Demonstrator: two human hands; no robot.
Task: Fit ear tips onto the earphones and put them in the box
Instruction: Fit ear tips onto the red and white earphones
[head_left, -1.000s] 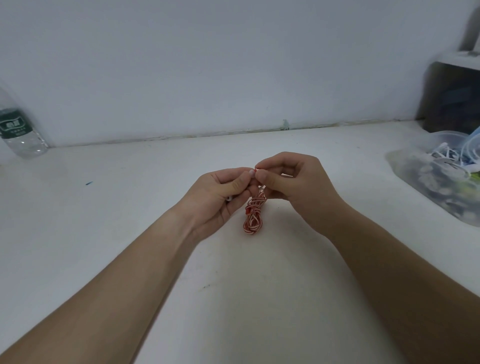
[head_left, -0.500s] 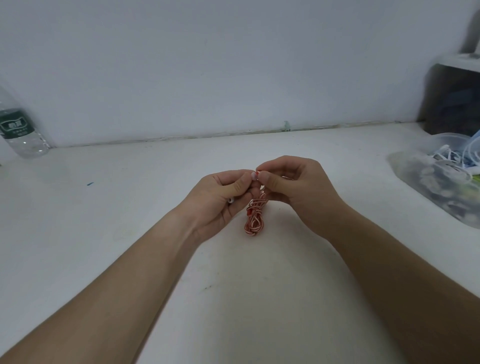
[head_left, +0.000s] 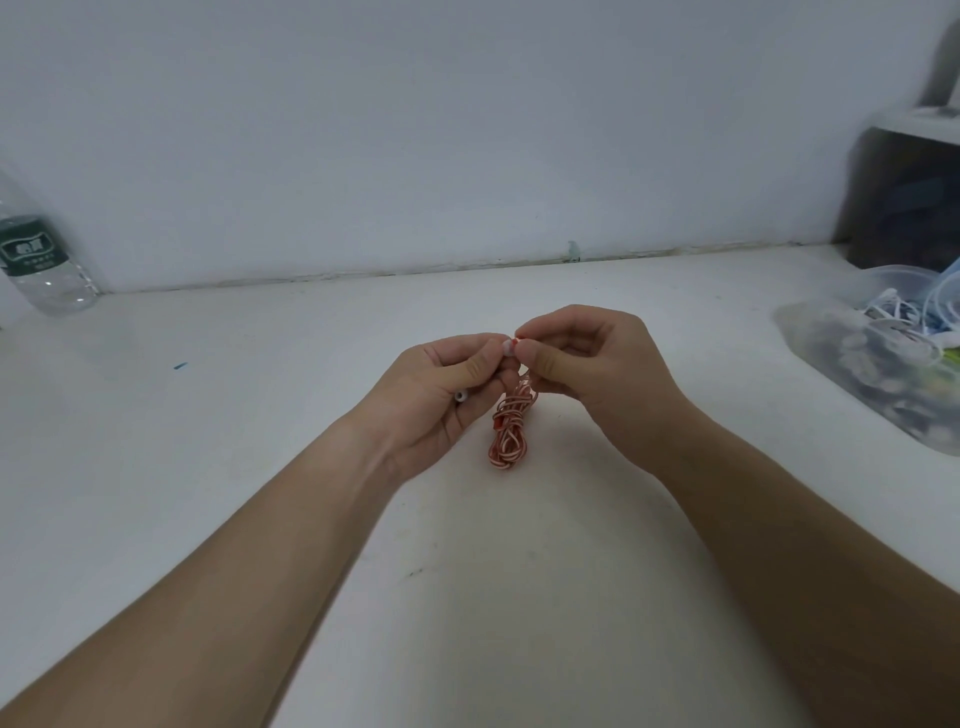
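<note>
Both hands meet above the middle of the white table (head_left: 208, 467). My left hand (head_left: 441, 395) pinches a small white ear tip (head_left: 506, 347) between thumb and forefinger, and a second white ear tip (head_left: 461, 397) sits against its palm. My right hand (head_left: 592, 364) pinches the red earbud (head_left: 517, 341) right against that tip. The red-and-white earphone cable (head_left: 511, 431) hangs from the fingers in a coiled bundle, its lower end at the table. A clear plastic box (head_left: 852, 374) with white and blue earphones lies at the right edge.
A water bottle (head_left: 36, 260) with a green label stands at the far left by the wall. A dark cabinet (head_left: 904, 197) stands at the far right behind the box. A small blue fleck (head_left: 180, 367) lies on the table left of the hands.
The hands have stayed together at the same spot, with only small finger shifts at the earbud. The cable bundle hangs as before.
</note>
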